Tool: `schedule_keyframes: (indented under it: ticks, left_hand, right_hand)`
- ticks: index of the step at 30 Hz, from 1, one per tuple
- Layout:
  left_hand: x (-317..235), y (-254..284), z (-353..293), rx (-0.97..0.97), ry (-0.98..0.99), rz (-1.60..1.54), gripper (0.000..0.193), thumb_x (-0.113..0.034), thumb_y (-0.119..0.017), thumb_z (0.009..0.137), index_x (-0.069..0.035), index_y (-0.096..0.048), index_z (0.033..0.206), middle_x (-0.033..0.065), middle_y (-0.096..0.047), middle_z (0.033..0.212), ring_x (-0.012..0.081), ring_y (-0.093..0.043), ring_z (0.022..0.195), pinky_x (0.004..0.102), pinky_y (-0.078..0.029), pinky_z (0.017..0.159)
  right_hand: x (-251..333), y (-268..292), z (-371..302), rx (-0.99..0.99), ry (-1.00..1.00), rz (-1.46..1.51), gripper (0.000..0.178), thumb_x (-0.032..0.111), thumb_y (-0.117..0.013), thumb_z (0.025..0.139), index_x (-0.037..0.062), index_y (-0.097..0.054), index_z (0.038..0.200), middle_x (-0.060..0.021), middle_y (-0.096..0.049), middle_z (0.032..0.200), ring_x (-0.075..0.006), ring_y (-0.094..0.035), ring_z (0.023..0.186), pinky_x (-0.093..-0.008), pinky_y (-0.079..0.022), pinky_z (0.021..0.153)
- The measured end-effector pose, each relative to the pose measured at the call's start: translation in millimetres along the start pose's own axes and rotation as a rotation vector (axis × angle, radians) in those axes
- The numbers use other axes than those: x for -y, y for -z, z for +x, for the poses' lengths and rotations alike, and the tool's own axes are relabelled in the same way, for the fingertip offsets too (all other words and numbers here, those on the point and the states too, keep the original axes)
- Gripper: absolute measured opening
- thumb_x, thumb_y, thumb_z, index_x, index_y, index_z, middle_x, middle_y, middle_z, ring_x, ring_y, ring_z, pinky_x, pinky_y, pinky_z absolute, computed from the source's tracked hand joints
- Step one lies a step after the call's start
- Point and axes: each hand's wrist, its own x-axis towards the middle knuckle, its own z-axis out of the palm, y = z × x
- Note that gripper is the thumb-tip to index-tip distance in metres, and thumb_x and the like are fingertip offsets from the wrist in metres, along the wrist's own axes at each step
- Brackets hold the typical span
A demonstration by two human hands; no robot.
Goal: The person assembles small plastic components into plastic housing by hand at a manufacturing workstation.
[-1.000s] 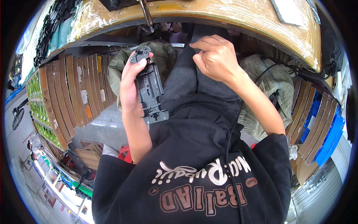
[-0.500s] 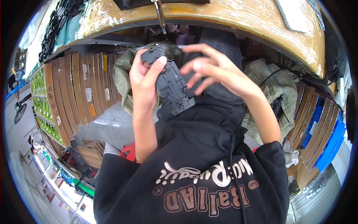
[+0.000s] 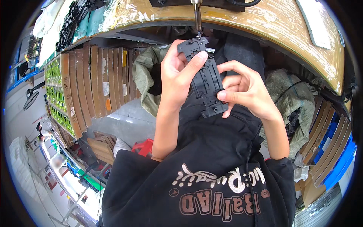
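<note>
A long black moulded plastic part (image 3: 206, 85) with ribs and small holes is held tilted above my lap. My left hand (image 3: 177, 75) is closed around its upper left side, thumb pressed across the face. At the lower right edge, my right hand (image 3: 247, 90) grips it, with the thumb on the face near the corner and some fingertips hidden behind. A narrow shiny metal piece (image 3: 210, 50) shows at the part's upper right side. The thin tip of a hanging screwdriver-like tool (image 3: 197, 17) meets the part's top end; whether it touches a screw, I cannot tell.
The worn wooden bench (image 3: 159, 17) curves across the top, with black pieces (image 3: 77, 22) piled at its left. Stacked cardboard (image 3: 96, 81) stands left; an open woven sack (image 3: 145, 77) is beside it, another sack (image 3: 289, 98) to the right. A red stool (image 3: 143, 146) is behind.
My right hand, earlier off the part with fingers spread, now grips its lower right edge. The part's top end has come up to the tool tip. The whole view has shifted.
</note>
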Motion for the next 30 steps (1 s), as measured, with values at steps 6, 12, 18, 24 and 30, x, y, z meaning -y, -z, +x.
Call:
schedule_keyframes:
  ticks: [6,12,18,24,30]
  left_hand:
    - [0.1,-0.5,1.2,0.021,-0.013,-0.017,0.022,-0.006,-0.06,0.077,0.0,-0.049,0.095,0.005,-0.056,0.084,0.0073,-0.052,0.074,0.0209,-0.044,0.066]
    - [-1.5,-2.5,1.1,0.0,-0.012,-0.043,0.022,-0.006,-0.06,0.078,0.0,-0.049,0.096,0.0047,-0.056,0.084,0.0069,-0.051,0.074,0.0203,-0.043,0.066]
    - [0.6,-2.1,1.6,-0.003,-0.036,-0.049,0.023,-0.006,-0.06,0.078,0.001,-0.049,0.096,0.005,-0.056,0.084,0.0069,-0.051,0.073,0.0202,-0.043,0.066]
    - [7.0,2.3,6.5,-0.015,0.004,-0.011,0.022,-0.007,-0.059,0.078,0.001,-0.049,0.096,0.0053,-0.056,0.083,0.007,-0.052,0.072,0.0204,-0.043,0.064]
    - [-1.4,1.8,6.3,0.005,-0.01,-0.005,0.023,-0.007,-0.058,0.079,0.001,-0.049,0.099,0.0051,-0.055,0.087,0.0073,-0.052,0.075,0.0206,-0.043,0.067]
  right_hand:
    - [2.9,-1.9,-2.3,-0.027,0.02,-0.006,0.035,-0.002,-0.062,0.073,-0.0035,-0.046,0.105,-0.0064,-0.057,0.069,-0.0112,-0.057,0.058,-0.0241,-0.053,0.047]
    - [2.5,-3.9,-3.3,-0.06,0.032,-0.009,0.035,-0.004,-0.061,0.073,-0.0029,-0.047,0.104,-0.0046,-0.055,0.067,-0.0094,-0.055,0.057,-0.0231,-0.052,0.046]
    - [1.4,-4.8,-2.5,-0.068,0.053,0.0,0.035,-0.004,-0.061,0.073,-0.0019,-0.047,0.104,-0.0039,-0.055,0.067,-0.0088,-0.055,0.057,-0.023,-0.052,0.047]
    - [-4.8,-0.2,6.1,-0.069,0.01,0.05,0.034,-0.002,-0.062,0.073,-0.0018,-0.047,0.104,-0.0037,-0.055,0.067,-0.0093,-0.055,0.058,-0.0243,-0.052,0.048]
    - [-0.9,-3.2,6.2,-0.056,0.041,0.067,0.034,-0.001,-0.062,0.073,-0.0013,-0.047,0.104,-0.004,-0.055,0.067,-0.0097,-0.056,0.057,-0.0249,-0.052,0.047]
